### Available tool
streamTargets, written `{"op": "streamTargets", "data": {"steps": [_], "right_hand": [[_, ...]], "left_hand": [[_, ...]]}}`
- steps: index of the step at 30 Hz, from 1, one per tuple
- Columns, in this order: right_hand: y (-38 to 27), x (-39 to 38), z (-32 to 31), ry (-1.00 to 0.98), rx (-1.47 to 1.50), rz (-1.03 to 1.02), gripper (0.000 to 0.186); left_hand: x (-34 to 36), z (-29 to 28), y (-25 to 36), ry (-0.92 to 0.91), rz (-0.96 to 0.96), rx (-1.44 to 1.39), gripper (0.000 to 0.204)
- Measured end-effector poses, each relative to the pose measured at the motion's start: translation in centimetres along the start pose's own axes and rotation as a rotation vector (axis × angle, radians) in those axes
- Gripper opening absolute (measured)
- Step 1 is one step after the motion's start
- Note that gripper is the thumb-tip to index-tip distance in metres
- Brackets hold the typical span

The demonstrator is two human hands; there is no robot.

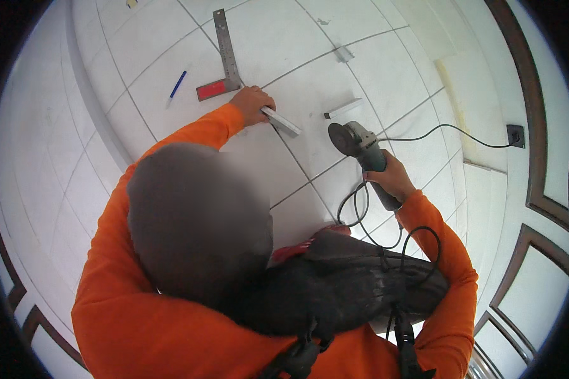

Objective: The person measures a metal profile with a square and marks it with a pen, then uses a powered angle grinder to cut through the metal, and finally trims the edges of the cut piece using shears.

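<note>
My left hand (251,103) is closed on a short pale metal bar (283,122) at the upper middle of the floor. Beside it lie a steel try square (226,50) with a red handle and a blue pen (177,84). My right hand (391,174) grips a teal and black angle grinder (370,156), its dark disc (342,139) turned toward the bar. A second short pale bar (342,108) lies just beyond the disc, and a small piece (344,53) sits farther back.
The tiled floor (145,44) has a raised edge (85,85) on the left. A black cord (442,126) runs to a wall socket (515,136) on the right, with more cord looped below the grinder. Brown-trimmed panels (531,278) line the right side.
</note>
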State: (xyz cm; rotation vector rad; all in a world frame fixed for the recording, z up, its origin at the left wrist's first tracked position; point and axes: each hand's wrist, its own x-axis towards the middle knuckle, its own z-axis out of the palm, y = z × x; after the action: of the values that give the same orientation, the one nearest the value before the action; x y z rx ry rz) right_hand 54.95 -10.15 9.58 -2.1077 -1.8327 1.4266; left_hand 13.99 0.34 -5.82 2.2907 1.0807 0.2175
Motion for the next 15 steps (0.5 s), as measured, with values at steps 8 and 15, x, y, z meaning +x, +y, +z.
{"op": "streamTargets", "data": {"steps": [8, 15], "right_hand": [[-0.4, 0.6, 1.1, -0.043, -0.039, 0.018, 0.073], [-0.7, 0.9, 1.8, -0.079, -0.105, 0.035, 0.077]], "left_hand": [[0.0, 0.2, 1.5, 0.044, 0.025, 0.033, 0.03], [-0.2, 0.9, 1.1, 0.086, 0.1, -0.013, 0.031]]}}
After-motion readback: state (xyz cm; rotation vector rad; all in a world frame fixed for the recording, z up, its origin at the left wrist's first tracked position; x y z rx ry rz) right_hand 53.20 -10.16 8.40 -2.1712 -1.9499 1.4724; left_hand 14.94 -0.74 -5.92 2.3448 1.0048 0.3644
